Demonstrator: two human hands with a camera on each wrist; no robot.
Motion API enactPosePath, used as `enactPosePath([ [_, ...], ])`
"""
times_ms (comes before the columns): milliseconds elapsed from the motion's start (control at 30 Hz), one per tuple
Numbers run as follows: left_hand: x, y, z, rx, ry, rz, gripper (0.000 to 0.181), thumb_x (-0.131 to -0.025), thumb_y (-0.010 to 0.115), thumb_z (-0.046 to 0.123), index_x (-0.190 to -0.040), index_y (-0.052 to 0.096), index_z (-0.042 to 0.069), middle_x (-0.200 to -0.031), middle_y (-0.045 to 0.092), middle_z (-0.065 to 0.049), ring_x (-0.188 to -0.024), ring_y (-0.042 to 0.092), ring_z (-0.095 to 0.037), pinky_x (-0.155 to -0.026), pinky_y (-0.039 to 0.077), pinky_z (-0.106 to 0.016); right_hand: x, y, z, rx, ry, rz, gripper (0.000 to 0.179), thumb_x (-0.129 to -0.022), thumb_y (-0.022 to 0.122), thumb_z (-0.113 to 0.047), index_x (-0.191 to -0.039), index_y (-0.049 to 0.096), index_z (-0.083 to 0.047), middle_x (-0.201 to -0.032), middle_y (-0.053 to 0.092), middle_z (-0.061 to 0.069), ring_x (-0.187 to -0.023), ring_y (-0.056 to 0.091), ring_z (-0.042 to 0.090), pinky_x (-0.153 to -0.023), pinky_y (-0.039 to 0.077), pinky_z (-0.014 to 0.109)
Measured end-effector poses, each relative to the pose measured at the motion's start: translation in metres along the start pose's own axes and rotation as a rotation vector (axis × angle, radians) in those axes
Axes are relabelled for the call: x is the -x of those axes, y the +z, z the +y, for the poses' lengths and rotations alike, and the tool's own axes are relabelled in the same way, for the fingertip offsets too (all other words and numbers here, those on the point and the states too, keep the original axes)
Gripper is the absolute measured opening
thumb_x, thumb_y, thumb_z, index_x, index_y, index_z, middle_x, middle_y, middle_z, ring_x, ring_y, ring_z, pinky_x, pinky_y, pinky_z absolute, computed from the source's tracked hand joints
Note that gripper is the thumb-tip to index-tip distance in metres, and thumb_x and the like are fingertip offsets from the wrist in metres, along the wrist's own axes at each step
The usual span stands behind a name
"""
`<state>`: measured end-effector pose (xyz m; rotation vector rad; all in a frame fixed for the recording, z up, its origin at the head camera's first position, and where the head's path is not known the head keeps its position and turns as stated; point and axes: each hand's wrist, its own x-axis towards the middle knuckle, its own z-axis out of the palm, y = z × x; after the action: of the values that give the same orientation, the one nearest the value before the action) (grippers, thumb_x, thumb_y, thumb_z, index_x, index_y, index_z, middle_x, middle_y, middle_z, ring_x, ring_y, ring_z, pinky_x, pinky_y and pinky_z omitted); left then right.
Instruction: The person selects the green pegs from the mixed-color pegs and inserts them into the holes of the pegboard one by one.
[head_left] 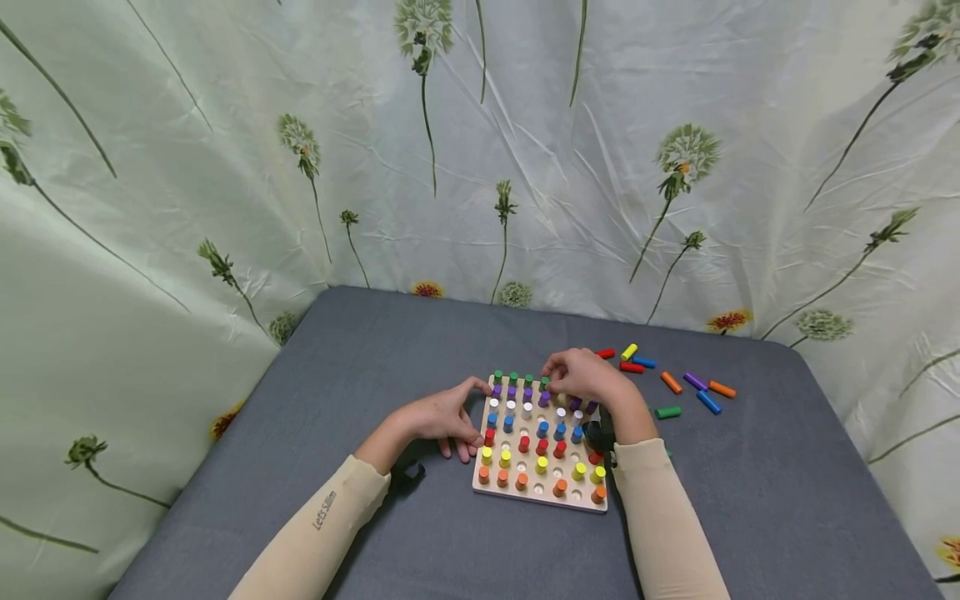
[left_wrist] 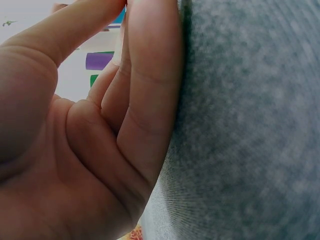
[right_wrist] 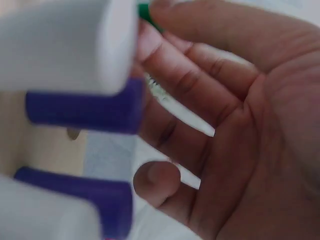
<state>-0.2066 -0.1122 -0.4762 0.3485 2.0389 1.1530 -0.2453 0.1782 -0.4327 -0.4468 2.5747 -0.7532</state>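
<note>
At the left edge of the pale wooden pegboard (head_left: 531, 477), the left hand (head_left: 437, 415) touches it, thumb and index finger spread apart. The board rests on a grey cloth-covered table (head_left: 405, 350), bearing rows of coloured cylindrical pegs (head_left: 542, 429) (bare holes show among them). At the board's far row, the right hand (head_left: 588, 373) pinches a green cylindrical peg (right_wrist: 145, 11). Right of the board, loose multicoloured cylindrical pegs (head_left: 671, 382) lie scattered.
</note>
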Motion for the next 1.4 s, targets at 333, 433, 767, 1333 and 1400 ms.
enactPosePath([
  [333, 0.002, 0.001, -0.002, -0.001, 0.012, -0.003, 0.072, -0.098, 0.078, 0.012, -0.152, 0.032, 0.023, -0.083, 0.081, -0.01, -0.064, 0.075, -0.016, -0.05, 0.054, -0.028, 0.022, -0.022, 0.007, -0.077, 0.0, 0.079, 0.028, -0.104, 0.063, -0.014, -0.127, 0.07, 0.001, -0.103, 0.077, 0.011, -0.083, 0.072, 0.023, -0.075, 0.059, 0.035],
  [433, 0.002, 0.0, -0.002, -0.001, 0.009, -0.005, 0.072, -0.098, 0.078, 0.013, -0.153, 0.032, 0.023, -0.083, 0.081, -0.01, -0.065, 0.076, -0.016, -0.051, 0.055, -0.029, 0.028, -0.029, 0.013, -0.095, -0.004, 0.105, 0.029, -0.105, 0.062, -0.014, -0.128, 0.068, 0.003, -0.104, 0.077, 0.012, -0.087, 0.074, 0.026, -0.078, 0.06, 0.037],
  [767, 0.001, 0.0, -0.001, -0.001, 0.013, 0.0, 0.071, -0.097, 0.078, 0.012, -0.152, 0.033, 0.022, -0.083, 0.08, -0.01, -0.065, 0.075, -0.015, -0.051, 0.055, -0.029, 0.042, -0.04, 0.028, -0.086, 0.012, 0.146, 0.025, -0.105, 0.063, -0.016, -0.122, 0.069, 0.001, -0.099, 0.077, 0.011, -0.085, 0.072, 0.023, -0.078, 0.059, 0.036],
  [1333, 0.001, -0.002, 0.001, 0.001, 0.009, -0.005, 0.073, -0.097, 0.078, 0.01, -0.152, 0.032, 0.023, -0.085, 0.081, -0.01, -0.066, 0.076, -0.016, -0.05, 0.055, -0.029, 0.077, -0.051, 0.057, -0.05, 0.138, 0.123, 0.029, -0.104, 0.068, -0.023, -0.115, 0.073, 0.003, -0.094, 0.077, 0.012, -0.076, 0.068, 0.019, -0.07, 0.055, 0.034],
  [1400, 0.001, -0.001, 0.002, -0.002, 0.007, -0.007, 0.073, -0.097, 0.078, 0.01, -0.152, 0.032, 0.023, -0.085, 0.081, -0.009, -0.066, 0.076, -0.016, -0.05, 0.055, -0.029, 0.081, -0.052, 0.062, -0.05, 0.147, 0.117, 0.03, -0.104, 0.067, -0.025, -0.114, 0.073, 0.003, -0.093, 0.077, 0.012, -0.075, 0.068, 0.019, -0.07, 0.054, 0.034],
])
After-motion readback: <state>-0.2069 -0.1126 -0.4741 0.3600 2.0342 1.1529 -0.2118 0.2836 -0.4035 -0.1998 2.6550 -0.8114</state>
